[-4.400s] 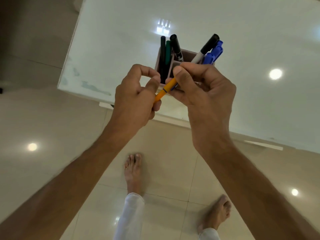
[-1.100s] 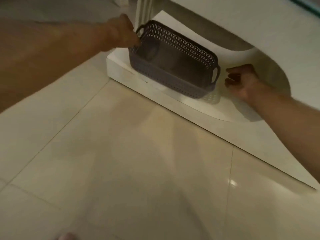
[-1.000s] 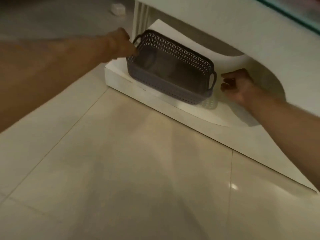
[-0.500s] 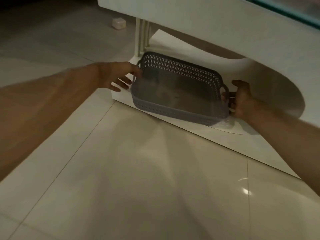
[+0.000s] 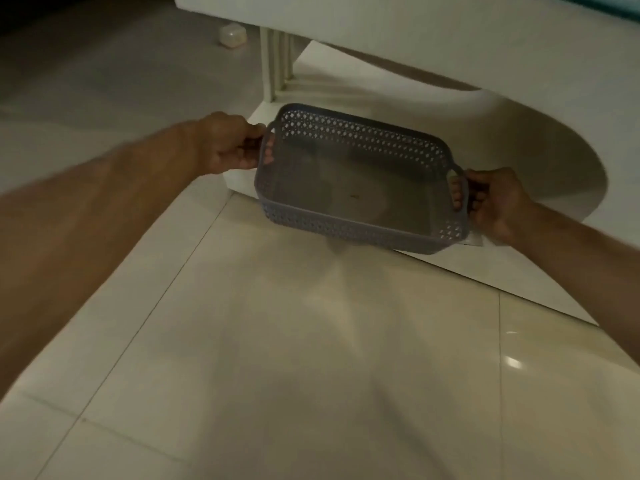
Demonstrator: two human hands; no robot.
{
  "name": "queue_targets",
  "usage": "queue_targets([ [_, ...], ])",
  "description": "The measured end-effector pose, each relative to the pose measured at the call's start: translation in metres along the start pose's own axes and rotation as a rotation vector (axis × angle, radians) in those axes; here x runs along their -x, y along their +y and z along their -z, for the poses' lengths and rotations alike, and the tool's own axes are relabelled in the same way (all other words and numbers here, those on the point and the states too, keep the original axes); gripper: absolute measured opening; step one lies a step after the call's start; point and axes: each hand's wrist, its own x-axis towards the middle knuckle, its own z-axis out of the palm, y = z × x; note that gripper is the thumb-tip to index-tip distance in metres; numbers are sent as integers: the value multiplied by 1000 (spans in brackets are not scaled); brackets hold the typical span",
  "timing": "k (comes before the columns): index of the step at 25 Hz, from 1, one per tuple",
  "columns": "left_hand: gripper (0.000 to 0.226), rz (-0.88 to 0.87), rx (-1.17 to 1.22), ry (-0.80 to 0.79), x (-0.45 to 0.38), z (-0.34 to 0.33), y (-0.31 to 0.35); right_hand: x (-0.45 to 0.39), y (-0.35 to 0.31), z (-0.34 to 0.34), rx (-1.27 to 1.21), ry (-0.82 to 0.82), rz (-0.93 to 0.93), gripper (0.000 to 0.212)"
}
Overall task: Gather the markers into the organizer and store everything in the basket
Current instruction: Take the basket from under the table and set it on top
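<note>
My left hand [image 5: 230,147] is curled around the left handle of the basket [image 5: 349,228], thumb on top of the loop and fingertips showing through from the inside. From there the basket runs away to the right and a little toward me, its long axis going from the far left handle to the near right one, so it lies slantwise between my two arms and not square to me. It is a grey plastic basket with a pierced lattice wall, and I see nothing inside it; the markers and the organizer are not in view here. Its near long side hangs out past the edge of the white base [image 5: 540,271] under the table [image 5: 381,32], over the tiled floor [image 5: 311,358], and I judge it is carried by my grip, though I cannot tell whether its far side touches the base. My right hand [image 5: 491,202] grips the right handle the same way, fingers hooked through the opening and pressing on the inner wall.

Both hands are at about the same reach, one at each end. Next I reckon I bring the basket up and toward me, to the tabletop where I suppose the organizer waits. I must keep the ends level and clear the table's edge just above the far side.
</note>
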Motion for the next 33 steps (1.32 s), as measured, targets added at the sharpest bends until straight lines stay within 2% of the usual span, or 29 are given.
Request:
queue_targets([
  [2,22,-23,38,95,24,0,-20,20,7,3,2,10,-64,45],
  [6,8,68,53,226,97,-9,-51,84,19,28,150,1,-161,33],
  [8,13,135,21,323,150,-7,-49,132,8,37,186,-16,-230,30],
  [10,22,196,14,334,208,-15,-36,183,-15,53,223,-18,-317,31],
  [14,31,209,4,373,325,-27,34,291,-102,84,233,-102,-442,35],
  [17,26,183,58,373,376,-36,125,341,-198,88,198,-154,-416,31],
  [21,25,61,53,321,360,-59,252,332,-315,88,81,-123,-267,27],
  [24,20,-33,53,199,311,-86,308,286,-369,88,8,-62,-202,24],
  [26,18,-61,69,141,272,-107,326,251,-383,89,-20,-29,-214,26],
  [30,13,-51,114,125,201,-152,341,187,-390,91,-54,53,-253,24],
  [33,7,-3,41,99,171,-175,336,157,-389,97,-96,95,-260,20],
])
